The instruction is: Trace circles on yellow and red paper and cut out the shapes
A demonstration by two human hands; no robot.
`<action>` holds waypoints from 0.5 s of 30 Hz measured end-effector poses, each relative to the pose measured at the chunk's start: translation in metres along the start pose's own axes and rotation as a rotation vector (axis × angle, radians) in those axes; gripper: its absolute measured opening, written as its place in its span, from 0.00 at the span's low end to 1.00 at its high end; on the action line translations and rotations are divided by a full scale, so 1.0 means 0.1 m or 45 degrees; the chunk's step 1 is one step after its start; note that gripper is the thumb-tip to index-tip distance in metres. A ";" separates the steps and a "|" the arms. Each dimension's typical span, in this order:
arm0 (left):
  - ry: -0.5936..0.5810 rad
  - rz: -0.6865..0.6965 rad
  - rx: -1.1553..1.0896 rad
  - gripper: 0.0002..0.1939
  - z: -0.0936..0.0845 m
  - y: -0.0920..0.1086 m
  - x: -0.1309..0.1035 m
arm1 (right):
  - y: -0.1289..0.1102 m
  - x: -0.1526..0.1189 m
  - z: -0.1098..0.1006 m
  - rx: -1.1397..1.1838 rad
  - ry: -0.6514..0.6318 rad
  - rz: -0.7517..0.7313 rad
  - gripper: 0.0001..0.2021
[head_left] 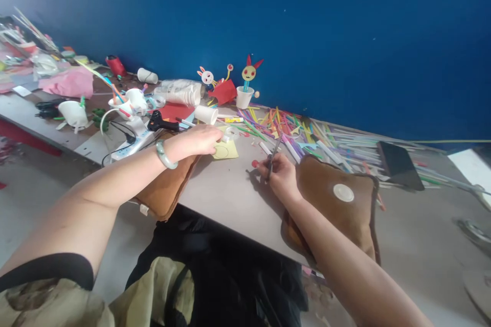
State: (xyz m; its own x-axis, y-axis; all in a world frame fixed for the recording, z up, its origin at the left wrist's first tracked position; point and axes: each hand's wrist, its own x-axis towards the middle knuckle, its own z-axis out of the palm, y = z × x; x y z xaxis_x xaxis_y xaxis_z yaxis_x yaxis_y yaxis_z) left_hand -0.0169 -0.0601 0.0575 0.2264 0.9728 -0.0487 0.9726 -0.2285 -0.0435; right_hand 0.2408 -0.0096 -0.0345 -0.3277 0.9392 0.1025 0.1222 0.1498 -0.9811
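Observation:
My left hand [205, 139], a bangle at its wrist, reaches over a brown cushion [169, 196] to a yellow paper [229, 150] with a circle drawn on it. Its bent fingers close at the paper's left edge, partly hiding it. A clear tape roll [231, 133] lies just past the fingertips. In my right hand [283, 176] is a pair of scissors [270, 162], blades pointing up and away. A small red round piece [254, 163] shows at that hand's fingertips. The right forearm crosses a second brown cushion [333, 199] with a white disc on it.
Colourful sticks and strips [284, 125] cover the table's back, beside a dark phone-like slab [399, 164]. A paper cup [244, 97] holds a rabbit-faced figure. Farther left are a tipped cup [206, 114], a black glue gun [163, 122] and a white power strip [132, 145] with cables.

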 end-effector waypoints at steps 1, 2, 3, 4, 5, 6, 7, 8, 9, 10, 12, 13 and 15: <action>-0.008 -0.006 0.024 0.06 -0.03 0.01 0.07 | 0.00 0.00 0.00 0.005 -0.007 0.004 0.17; 0.000 -0.023 0.051 0.06 -0.06 0.01 0.13 | 0.01 0.00 0.00 0.004 -0.010 0.005 0.17; 0.026 -0.059 0.084 0.06 -0.08 -0.01 0.21 | 0.01 0.00 0.00 0.000 -0.012 0.006 0.17; 0.062 -0.103 0.104 0.08 -0.09 -0.05 0.28 | 0.01 0.00 0.00 -0.005 -0.011 0.008 0.18; 0.100 -0.147 0.116 0.09 -0.09 -0.12 0.35 | 0.00 0.00 0.00 -0.007 -0.009 0.011 0.18; 0.159 -0.205 0.127 0.14 -0.08 -0.19 0.41 | -0.01 0.00 -0.01 -0.007 -0.004 0.015 0.19; 0.247 -0.297 0.087 0.22 -0.06 -0.28 0.46 | -0.02 0.00 -0.01 -0.007 0.000 0.021 0.19; 0.293 -0.368 0.017 0.29 -0.02 -0.38 0.51 | -0.03 0.00 -0.01 -0.006 0.003 0.026 0.19; 0.292 -0.415 -0.062 0.35 0.03 -0.48 0.54 | -0.05 -0.01 -0.01 -0.006 0.006 0.030 0.19; 0.253 -0.418 -0.132 0.39 0.09 -0.58 0.56 | -0.06 -0.01 0.00 -0.010 0.006 0.033 0.19; 0.165 -0.387 -0.221 0.43 0.20 -0.74 0.57 | -0.07 -0.01 0.00 -0.027 0.006 0.037 0.19; 0.156 -0.353 -0.246 0.43 0.26 -0.81 0.57 | -0.07 -0.01 0.00 -0.034 0.002 0.039 0.18; 0.159 -0.275 -0.266 0.39 0.33 -0.91 0.56 | -0.06 -0.01 0.01 -0.024 -0.006 0.044 0.19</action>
State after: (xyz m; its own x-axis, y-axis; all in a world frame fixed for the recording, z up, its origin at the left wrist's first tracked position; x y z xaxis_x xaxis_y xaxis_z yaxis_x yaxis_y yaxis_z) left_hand -0.0948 0.0144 0.0253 0.0062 0.9980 0.0629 0.9859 -0.0166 0.1667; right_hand 0.2399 -0.0117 -0.0293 -0.3274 0.9425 0.0674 0.1512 0.1227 -0.9809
